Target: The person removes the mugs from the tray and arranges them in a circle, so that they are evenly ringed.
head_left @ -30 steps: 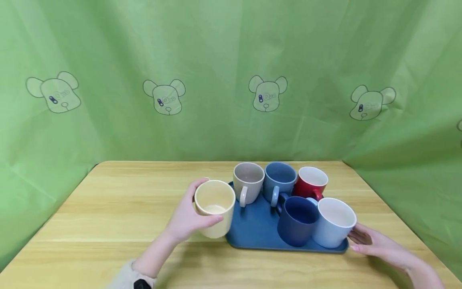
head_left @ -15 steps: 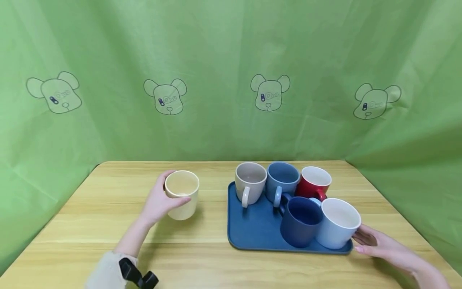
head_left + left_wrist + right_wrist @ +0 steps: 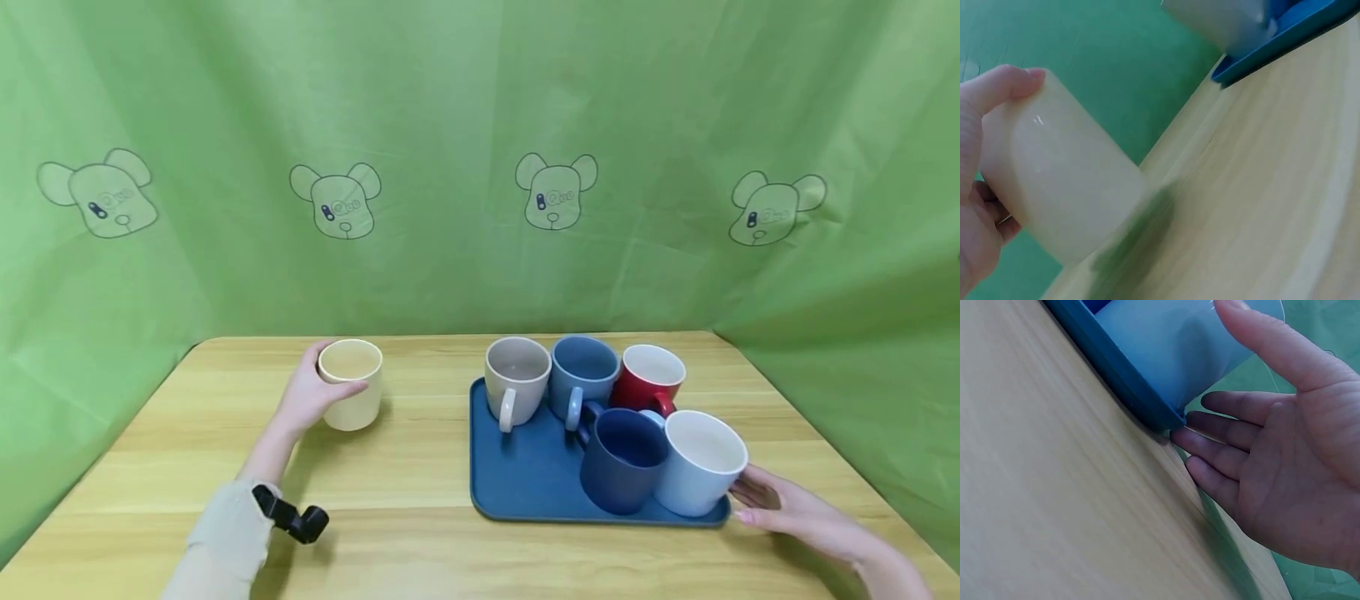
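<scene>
My left hand (image 3: pixel 313 393) grips a pale yellow mug (image 3: pixel 356 404), thumb on the near side and fingers behind. The mug is upright over the left part of the table; in the left wrist view its base is close to the wood, and I cannot tell whether it touches. No handle shows on it. At the right front corner of a blue tray (image 3: pixel 517 492), my right hand (image 3: pixel 787 508) lies with loosely bent fingers. In the right wrist view its fingertips (image 3: pixel 1194 419) are at the tray's corner, beside a light blue mug (image 3: pixel 692 479).
On the tray, a grey-beige mug (image 3: pixel 517 383), a blue mug (image 3: pixel 581 392) and a red mug (image 3: pixel 637 392) stand along the back. A navy mug (image 3: pixel 618 475) is in front, against the light blue one. A green curtain (image 3: pixel 450 208) hangs behind the wooden table (image 3: pixel 420 542).
My left hand has carried the yellow mug left, away from the tray's left edge, then farther back and lower. The right hand has stayed at the tray's corner.
</scene>
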{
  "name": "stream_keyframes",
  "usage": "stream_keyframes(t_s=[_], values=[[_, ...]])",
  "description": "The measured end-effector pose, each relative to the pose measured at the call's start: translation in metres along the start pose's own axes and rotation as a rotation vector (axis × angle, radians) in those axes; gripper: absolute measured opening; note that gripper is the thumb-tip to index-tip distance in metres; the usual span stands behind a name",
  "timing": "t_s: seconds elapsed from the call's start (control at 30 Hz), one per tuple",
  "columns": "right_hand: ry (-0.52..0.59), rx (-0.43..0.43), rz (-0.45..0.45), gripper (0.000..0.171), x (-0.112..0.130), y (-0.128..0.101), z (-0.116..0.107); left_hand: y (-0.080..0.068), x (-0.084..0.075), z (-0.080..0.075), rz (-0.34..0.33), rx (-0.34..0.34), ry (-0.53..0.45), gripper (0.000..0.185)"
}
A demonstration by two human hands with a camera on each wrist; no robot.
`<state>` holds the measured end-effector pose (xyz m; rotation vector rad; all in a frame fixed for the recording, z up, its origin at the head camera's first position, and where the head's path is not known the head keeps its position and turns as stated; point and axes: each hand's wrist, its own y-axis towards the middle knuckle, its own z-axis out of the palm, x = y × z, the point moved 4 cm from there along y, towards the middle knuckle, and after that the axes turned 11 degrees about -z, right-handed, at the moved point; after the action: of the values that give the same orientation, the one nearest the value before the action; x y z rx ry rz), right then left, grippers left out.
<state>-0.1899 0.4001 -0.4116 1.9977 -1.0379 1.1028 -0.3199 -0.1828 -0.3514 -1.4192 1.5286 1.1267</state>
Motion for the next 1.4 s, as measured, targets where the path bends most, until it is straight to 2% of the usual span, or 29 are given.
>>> stream_keyframes(t_s=[0.07, 0.13, 0.43, 0.77, 0.9, 1.0, 1.13, 1.23, 1.33, 1.4], values=[[-0.007, 0.001, 0.002, 0.066, 0.001, 0.000, 0.000, 0.006, 0.004, -0.002, -0.024, -0.002, -0.028, 0.079], [-0.012, -0.006, -0.005, 0.066, 0.001, 0.000, 0.000, 0.016, 0.016, -0.003, -0.039, -0.006, -0.049, 0.079], [-0.027, -0.004, -0.020, 0.065, 0.000, -0.002, 0.000, 0.026, 0.036, -0.006, -0.068, 0.021, -0.086, 0.081], [-0.046, -0.013, -0.027, 0.064, 0.000, -0.003, 0.002, 0.024, 0.037, -0.011, -0.089, 0.121, -0.137, 0.085], [-0.072, -0.017, -0.025, 0.064, 0.002, -0.002, 0.001, 0.023, 0.034, -0.011, -0.103, 0.132, -0.144, 0.087], [-0.075, -0.014, -0.019, 0.065, 0.003, 0.000, 0.000, 0.020, 0.031, -0.013, -0.115, 0.089, -0.147, 0.083], [-0.059, -0.010, -0.005, 0.065, 0.003, 0.000, 0.000, 0.014, 0.025, -0.018, -0.129, -0.028, -0.139, 0.075], [-0.058, -0.008, -0.009, 0.065, 0.002, 0.000, 0.000, 0.009, 0.018, -0.022, -0.110, -0.101, -0.138, 0.071], [-0.056, -0.006, -0.023, 0.065, 0.002, 0.000, 0.000, 0.002, 0.007, -0.023, -0.075, -0.131, -0.140, 0.068], [-0.056, -0.007, -0.025, 0.064, 0.001, 0.000, 0.000, -0.003, -0.001, -0.021, -0.054, -0.128, -0.143, 0.066]])
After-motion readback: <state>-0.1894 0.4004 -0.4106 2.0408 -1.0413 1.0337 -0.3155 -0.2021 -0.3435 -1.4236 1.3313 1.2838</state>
